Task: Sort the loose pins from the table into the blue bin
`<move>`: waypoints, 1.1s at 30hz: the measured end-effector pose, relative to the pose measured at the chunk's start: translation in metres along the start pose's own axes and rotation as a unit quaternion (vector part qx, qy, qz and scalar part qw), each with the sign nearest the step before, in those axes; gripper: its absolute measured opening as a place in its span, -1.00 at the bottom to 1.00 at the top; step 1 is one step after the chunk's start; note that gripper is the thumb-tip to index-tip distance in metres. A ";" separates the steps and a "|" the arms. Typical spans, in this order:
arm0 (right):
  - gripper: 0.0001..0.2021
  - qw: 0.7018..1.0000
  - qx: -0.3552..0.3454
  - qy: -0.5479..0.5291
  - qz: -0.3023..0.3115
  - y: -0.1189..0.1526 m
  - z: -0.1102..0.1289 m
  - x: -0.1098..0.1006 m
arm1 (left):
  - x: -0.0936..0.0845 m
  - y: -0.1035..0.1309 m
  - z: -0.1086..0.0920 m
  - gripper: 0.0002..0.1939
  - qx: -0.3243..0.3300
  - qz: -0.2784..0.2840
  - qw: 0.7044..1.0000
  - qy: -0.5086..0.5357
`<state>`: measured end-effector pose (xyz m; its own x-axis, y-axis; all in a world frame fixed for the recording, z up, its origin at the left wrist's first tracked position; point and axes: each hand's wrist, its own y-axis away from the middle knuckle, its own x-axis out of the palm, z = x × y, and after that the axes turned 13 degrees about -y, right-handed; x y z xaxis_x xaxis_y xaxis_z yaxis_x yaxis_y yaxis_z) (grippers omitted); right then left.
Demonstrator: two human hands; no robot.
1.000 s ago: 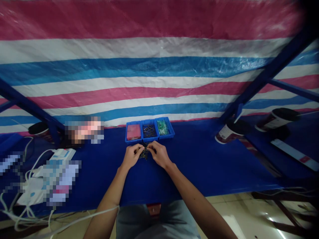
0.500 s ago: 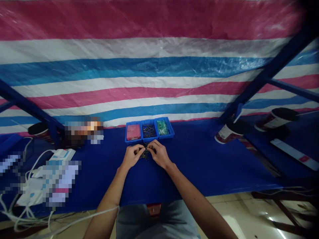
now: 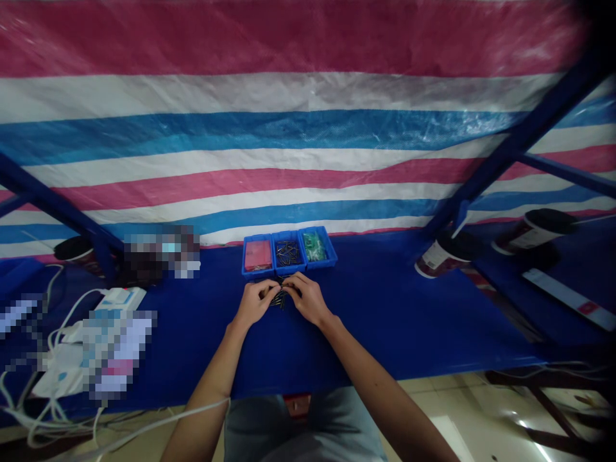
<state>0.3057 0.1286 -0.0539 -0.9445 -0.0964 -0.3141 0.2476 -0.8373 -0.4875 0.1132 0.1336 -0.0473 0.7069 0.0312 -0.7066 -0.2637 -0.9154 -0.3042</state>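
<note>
My left hand (image 3: 255,303) and my right hand (image 3: 308,299) meet just in front of three small blue bins, thumbs and fingers pinched. Whatever is between the fingertips is too small to make out. Under them on the blue table lies a loose pile of thin dark screw-like pieces (image 3: 278,301), partly covered by the hands. The left bin holds flat pink-red pieces (image 3: 257,254). More thin dark pieces (image 3: 287,252) fill the middle bin, and green pieces (image 3: 314,246) in what looks like clear plastic lie in the right bin (image 3: 329,262).
A power strip (image 3: 118,299) with white cables and a blurred-out phone-like object (image 3: 122,353) lie at left. Dark-lidded cups (image 3: 441,254) stand at right, by a blue frame post (image 3: 481,163). Far right lies a pale flat object (image 3: 568,298). A striped sheet (image 3: 308,135) hangs behind the table.
My right hand's fingertips have shifted very slightly; both hands otherwise stay in place over the pile. The pixelated patch at left has changed colour.
</note>
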 end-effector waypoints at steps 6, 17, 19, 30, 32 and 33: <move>-0.87 1.000 -0.005 -0.002 0.001 0.000 0.000 -0.001 | 0.000 0.000 0.000 -0.69 0.000 -0.006 1.000 -0.001; -0.86 1.000 -0.006 0.003 0.004 0.001 -0.002 0.000 | 0.001 0.000 0.001 -0.70 -0.001 0.001 1.000 -0.003; -0.86 1.000 -0.006 0.004 0.003 0.000 -0.002 0.000 | 0.001 0.000 0.001 -0.71 -0.001 0.001 1.000 -0.004; -0.88 1.000 -0.001 0.000 0.008 0.001 -0.002 0.000 | 0.000 0.000 0.000 -0.71 0.002 -0.002 1.000 -0.003; -0.88 1.000 -0.001 0.002 0.008 0.001 -0.002 0.000 | 0.001 0.001 0.001 -0.71 0.001 -0.003 1.000 -0.004; -0.88 1.000 0.000 0.002 0.007 0.001 -0.002 0.000 | 0.001 0.001 0.001 -0.71 0.002 -0.004 1.000 -0.005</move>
<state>0.3060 0.1290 -0.0560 -0.9400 -0.1058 -0.3243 0.2607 -0.8360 -0.4828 0.1127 0.1335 -0.0490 0.7027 0.0430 -0.7102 -0.2597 -0.9138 -0.3123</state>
